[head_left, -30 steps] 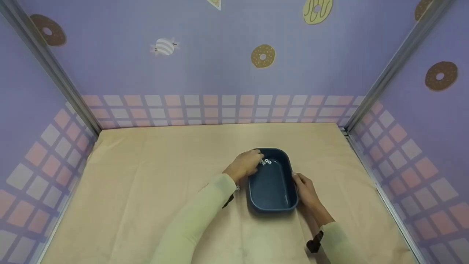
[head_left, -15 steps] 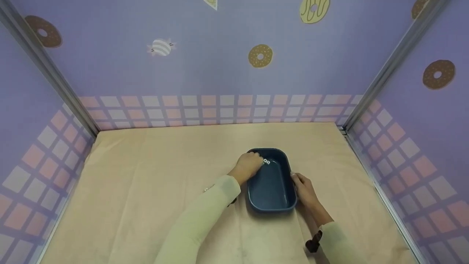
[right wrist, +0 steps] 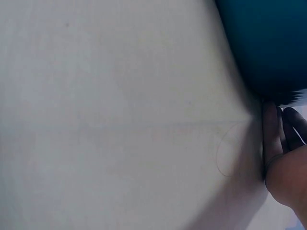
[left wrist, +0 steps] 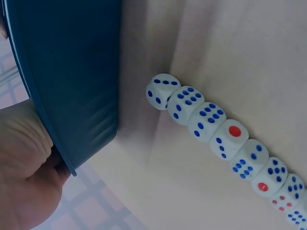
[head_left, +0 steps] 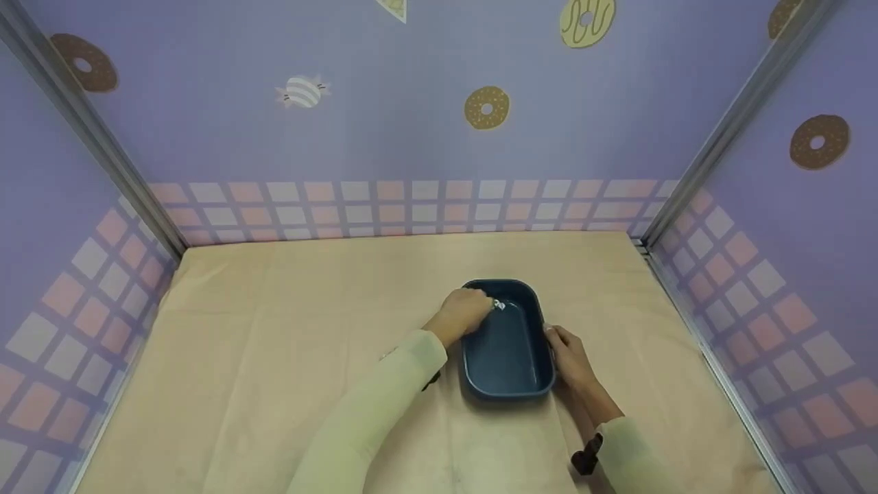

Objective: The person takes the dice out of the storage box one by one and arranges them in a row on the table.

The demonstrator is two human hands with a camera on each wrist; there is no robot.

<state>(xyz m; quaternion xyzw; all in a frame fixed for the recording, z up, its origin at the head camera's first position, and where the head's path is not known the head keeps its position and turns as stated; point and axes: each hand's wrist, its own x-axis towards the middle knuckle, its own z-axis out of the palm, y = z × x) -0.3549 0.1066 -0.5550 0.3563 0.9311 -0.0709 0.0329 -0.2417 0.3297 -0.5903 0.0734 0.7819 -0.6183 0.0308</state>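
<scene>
A deep dark-blue rectangular bin (head_left: pixel 507 357) sits on the cloth-covered table in the head view. My left hand (head_left: pixel 463 315) reaches over its left rim, fingers bent down inside by a few white dice (head_left: pixel 500 305) at the far end. The rim hides those fingertips in the left wrist view, so I cannot tell whether they pinch a die. My right hand (head_left: pixel 571 353) holds the bin's right side, thumb at the rim and fingers low against the outside wall. Outside the bin, a touching row of white dice (left wrist: pixel 219 139) with blue and red pips lies on the cloth.
The beige cloth (head_left: pixel 309 295) covers the whole table. Patterned purple walls (head_left: pixel 398 137) enclose the back and both sides, with metal posts (head_left: pixel 741 123) at the corners. My left forearm covers most of the dice row in the head view.
My left hand has shifted slightly and its fingers have dipped deeper into the bin, over the dice. My right hand stays at the bin's right side.
</scene>
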